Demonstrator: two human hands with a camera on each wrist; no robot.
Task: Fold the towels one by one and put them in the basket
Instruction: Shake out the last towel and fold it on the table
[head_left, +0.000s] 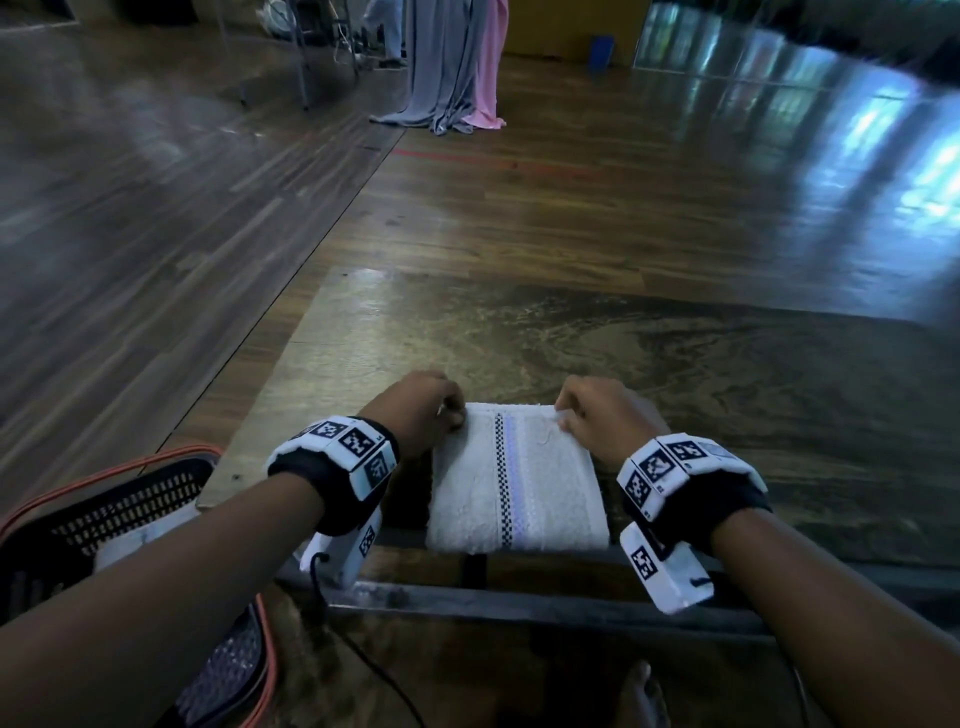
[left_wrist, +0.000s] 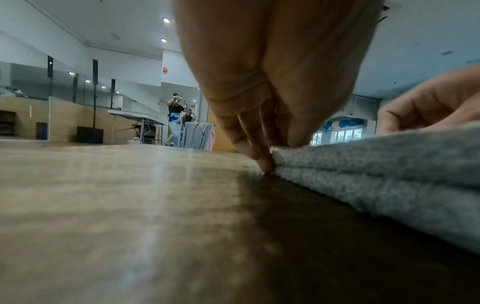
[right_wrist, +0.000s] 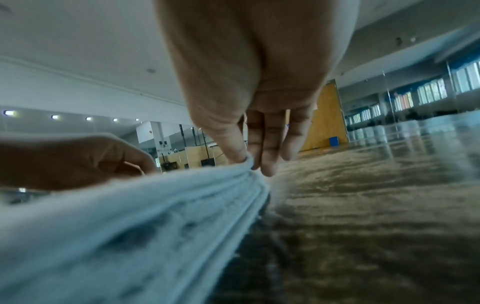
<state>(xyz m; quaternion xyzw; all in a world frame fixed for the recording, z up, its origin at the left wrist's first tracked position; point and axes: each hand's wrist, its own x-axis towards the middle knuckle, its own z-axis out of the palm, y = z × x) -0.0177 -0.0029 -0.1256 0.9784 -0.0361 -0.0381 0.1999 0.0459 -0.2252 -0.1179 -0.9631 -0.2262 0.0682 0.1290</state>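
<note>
A white towel (head_left: 517, 480) with a dark checked stripe lies folded in several layers on the wooden table (head_left: 675, 374), near its front edge. My left hand (head_left: 441, 410) pinches the towel's far left corner (left_wrist: 279, 151) between thumb and fingers. My right hand (head_left: 576, 410) pinches the far right corner (right_wrist: 246, 164) the same way. Both corners are held low against the tabletop. The black mesh basket (head_left: 124, 499) with an orange rim stands at the lower left, beside the table, partly hidden by my left forearm.
Something white (head_left: 135, 540) lies in the basket. A dark metal bar (head_left: 519, 605) runs along the table's front edge. Grey and pink cloths (head_left: 457, 67) hang far off on the wooden floor. A person (left_wrist: 176, 119) stands in the distance. A black cable (head_left: 374, 670) trails below.
</note>
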